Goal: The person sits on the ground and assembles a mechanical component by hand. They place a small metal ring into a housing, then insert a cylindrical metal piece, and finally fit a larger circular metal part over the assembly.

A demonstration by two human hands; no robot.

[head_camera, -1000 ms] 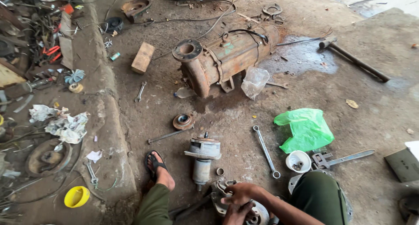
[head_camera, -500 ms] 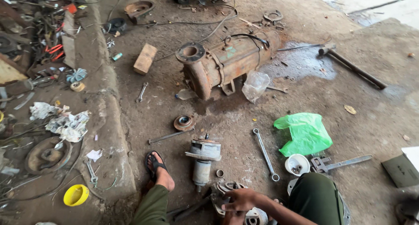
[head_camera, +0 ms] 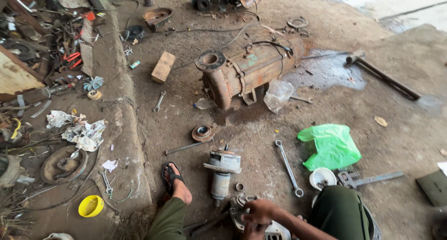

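At bottom centre of the head view, both hands work on a grey metal pump housing [head_camera: 274,230] lying on the dirt floor between the person's legs. Right hand [head_camera: 260,211] rests on top of the housing, fingers curled and gripping its upper edge. Left hand [head_camera: 251,230] sits just below it, mostly cut off by the frame edge; cannot tell whether its fingers are clenched or loose. Just left of the hands stands a grey cylindrical motor shaft assembly [head_camera: 221,172], near a foot in a black sandal [head_camera: 173,180]. Long silver ring spanner [head_camera: 288,168] lies to the right, near a crumpled green plastic bag [head_camera: 331,146] and a small white bowl [head_camera: 322,178]. Farther up, well apart, lies a big rusty orange pump body [head_camera: 251,70], with a wooden block [head_camera: 163,67] to its left.
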